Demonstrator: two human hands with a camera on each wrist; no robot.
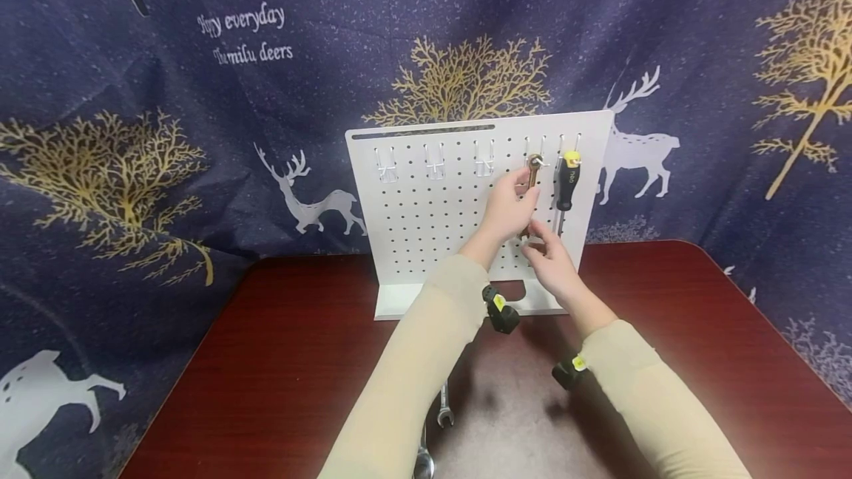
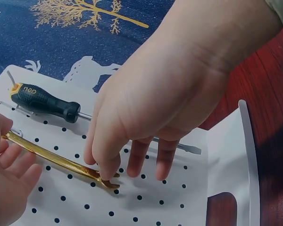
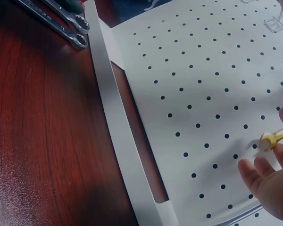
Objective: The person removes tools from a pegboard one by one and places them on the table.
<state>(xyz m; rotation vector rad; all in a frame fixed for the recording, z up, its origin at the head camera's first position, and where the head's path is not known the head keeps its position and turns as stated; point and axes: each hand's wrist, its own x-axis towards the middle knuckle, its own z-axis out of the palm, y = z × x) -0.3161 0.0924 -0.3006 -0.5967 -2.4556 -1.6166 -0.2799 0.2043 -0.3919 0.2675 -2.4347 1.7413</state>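
A gold wrench (image 1: 534, 172) hangs upright in front of the white pegboard (image 1: 446, 228), its upper end at a hook. My left hand (image 1: 509, 205) holds its shank, with the thumb and fingers on either side in the left wrist view. Lower down, my right hand (image 1: 552, 261) pinches the wrench near its open end (image 2: 108, 182). Right beside it, a black and yellow screwdriver (image 1: 567, 182) hangs from another hook, blade downward. In the right wrist view, the wrench's lower tip (image 3: 268, 141) pokes out past the fingertips.
Wire hooks (image 1: 435, 162) line the upper left of the pegboard. Silver wrenches (image 1: 445, 411) lie on the red-brown table (image 1: 299, 361), partly hidden by my left sleeve. Behind the board hangs a dark blue cloth (image 1: 319, 80) printed with deer and trees.
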